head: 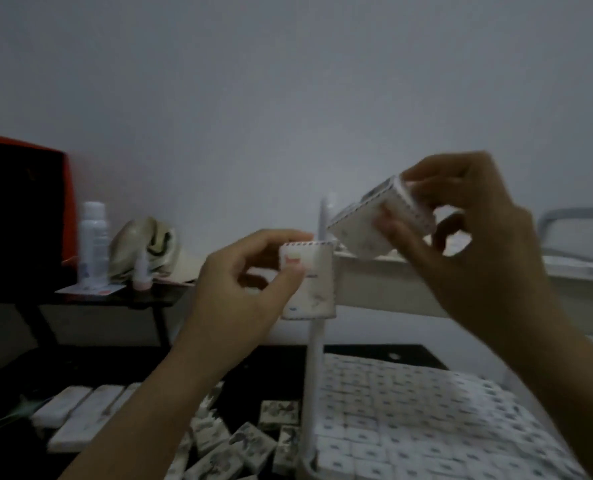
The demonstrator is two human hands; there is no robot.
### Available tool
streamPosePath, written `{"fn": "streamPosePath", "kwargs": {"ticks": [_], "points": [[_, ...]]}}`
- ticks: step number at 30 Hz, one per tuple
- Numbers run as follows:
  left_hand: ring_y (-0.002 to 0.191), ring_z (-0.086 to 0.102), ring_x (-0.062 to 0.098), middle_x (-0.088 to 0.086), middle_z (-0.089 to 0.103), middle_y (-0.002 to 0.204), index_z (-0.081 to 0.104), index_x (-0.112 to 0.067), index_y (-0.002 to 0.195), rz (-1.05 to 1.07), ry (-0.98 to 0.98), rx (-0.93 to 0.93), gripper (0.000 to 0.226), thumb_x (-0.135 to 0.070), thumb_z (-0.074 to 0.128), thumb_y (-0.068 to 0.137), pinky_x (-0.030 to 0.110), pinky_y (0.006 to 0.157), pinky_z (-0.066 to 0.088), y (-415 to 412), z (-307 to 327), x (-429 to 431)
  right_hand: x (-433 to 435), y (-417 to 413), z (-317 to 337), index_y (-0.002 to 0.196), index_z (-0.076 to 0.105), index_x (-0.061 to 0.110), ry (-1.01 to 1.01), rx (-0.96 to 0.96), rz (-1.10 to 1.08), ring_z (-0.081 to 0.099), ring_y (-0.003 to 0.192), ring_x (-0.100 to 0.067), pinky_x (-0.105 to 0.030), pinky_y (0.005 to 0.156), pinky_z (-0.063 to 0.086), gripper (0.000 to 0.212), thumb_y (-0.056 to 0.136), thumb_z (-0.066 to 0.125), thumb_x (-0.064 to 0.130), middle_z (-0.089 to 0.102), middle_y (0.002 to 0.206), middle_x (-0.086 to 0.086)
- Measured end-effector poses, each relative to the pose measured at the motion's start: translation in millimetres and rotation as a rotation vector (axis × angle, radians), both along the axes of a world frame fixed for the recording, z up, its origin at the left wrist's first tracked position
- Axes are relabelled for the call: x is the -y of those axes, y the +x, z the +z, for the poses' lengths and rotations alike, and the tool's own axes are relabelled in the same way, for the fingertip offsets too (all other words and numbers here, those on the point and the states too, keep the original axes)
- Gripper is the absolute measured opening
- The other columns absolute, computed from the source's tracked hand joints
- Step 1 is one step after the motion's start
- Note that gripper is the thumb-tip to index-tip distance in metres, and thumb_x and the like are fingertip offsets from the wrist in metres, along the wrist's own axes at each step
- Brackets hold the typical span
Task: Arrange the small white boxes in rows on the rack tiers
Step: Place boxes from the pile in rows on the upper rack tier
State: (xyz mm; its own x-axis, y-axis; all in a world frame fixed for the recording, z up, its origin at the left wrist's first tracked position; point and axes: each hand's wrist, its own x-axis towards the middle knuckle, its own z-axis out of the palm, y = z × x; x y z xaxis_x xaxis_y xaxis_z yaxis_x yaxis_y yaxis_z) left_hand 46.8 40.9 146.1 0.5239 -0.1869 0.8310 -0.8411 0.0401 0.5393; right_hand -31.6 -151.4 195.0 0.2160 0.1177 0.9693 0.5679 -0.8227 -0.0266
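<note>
Boxes in hand: two, one per hand.
Left box (307, 280): upright, long axis vertical, broad face towards me; white and scuffed, with a dotted top edge, a red mark top left and a small blue mark near the bottom. It is held just in front of the rack's post (314, 362), level with the top tier (388, 285).
Right box (371, 221): tilted, long axis rising from lower left to upper right; white, with dotted edges. It is held over the left end of the top tier, and I cannot tell whether it touches the tier.
Left hand (239, 285): pinches the left box, thumb on the front face, fingers curled over the top.
Right hand (471, 244): fingertips grip the right box at its upper end.
Lower tier (308, 469): packed with boxes (409, 410) in tight rows, ends up, too many and too blurred to count.
Loose boxes (246, 441): a heap left of the rack's foot, lying at all angles; blur stops a firm count.
Long packs (80, 410): three side by side, further left.
Counter (115, 299): dark, behind on the left; it carries one tall white bottle (94, 240), one small bottle (142, 273), a pale cap (146, 247) and a red and black bag (21, 209).
</note>
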Motion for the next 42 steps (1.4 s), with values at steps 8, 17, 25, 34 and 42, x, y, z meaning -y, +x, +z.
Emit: {"fn": "streamPosePath", "kwargs": {"ticks": [8,17,25,34,42], "points": [[0.08,0.067,0.004,-0.013,0.071,0.093,0.071,-0.026,0.106,-0.128,0.134,0.192,0.02,-0.028,0.07,0.086,0.016,0.059,0.052,-19,73,118,147,-28,54,0.104,0.051,0.023,0.194,-0.132,-0.381,0.059,0.086,-0.012,-0.036,0.073,0.055,0.028,0.084,0.071,0.026,0.059,0.099,0.008],[0.089,0.063,0.008,-0.01,0.062,0.102,0.057,-0.032,0.121,-0.007,0.363,0.157,0.038,-0.032,0.069,0.085,0.026,0.076,0.053,12,121,223,224,-29,60,0.091,0.055,0.038,0.061,-0.557,-0.587,0.061,0.09,-0.013,-0.04,0.079,0.057,0.023,0.081,0.073,0.028,0.056,0.094,0.017],[0.089,0.062,0.02,0.0,0.063,0.11,0.055,-0.027,0.099,0.163,0.662,0.224,0.022,-0.025,0.07,0.082,0.04,0.078,0.057,37,147,277,224,-11,68,0.093,0.056,0.039,-0.072,-0.777,-0.54,0.062,0.09,-0.007,-0.029,0.079,0.056,0.022,0.081,0.073,0.032,0.062,0.103,0.016],[0.086,0.068,0.014,0.006,0.068,0.099,0.063,-0.01,0.106,-0.115,0.873,0.019,0.029,-0.019,0.076,0.082,0.026,0.069,0.06,54,150,299,230,8,59,0.091,0.059,0.048,-0.241,-0.98,-0.571,0.063,0.091,-0.002,-0.029,0.088,0.053,0.009,0.085,0.066,0.047,0.065,0.101,0.021],[0.079,0.071,0.01,0.005,0.074,0.093,0.061,-0.014,0.108,-0.233,1.012,-0.058,0.029,-0.021,0.075,0.083,0.023,0.073,0.057,63,131,305,229,8,61,0.103,0.064,0.049,-0.315,-1.032,-0.607,0.062,0.089,-0.002,-0.026,0.089,0.05,0.015,0.091,0.058,0.042,0.063,0.094,0.023]]}}
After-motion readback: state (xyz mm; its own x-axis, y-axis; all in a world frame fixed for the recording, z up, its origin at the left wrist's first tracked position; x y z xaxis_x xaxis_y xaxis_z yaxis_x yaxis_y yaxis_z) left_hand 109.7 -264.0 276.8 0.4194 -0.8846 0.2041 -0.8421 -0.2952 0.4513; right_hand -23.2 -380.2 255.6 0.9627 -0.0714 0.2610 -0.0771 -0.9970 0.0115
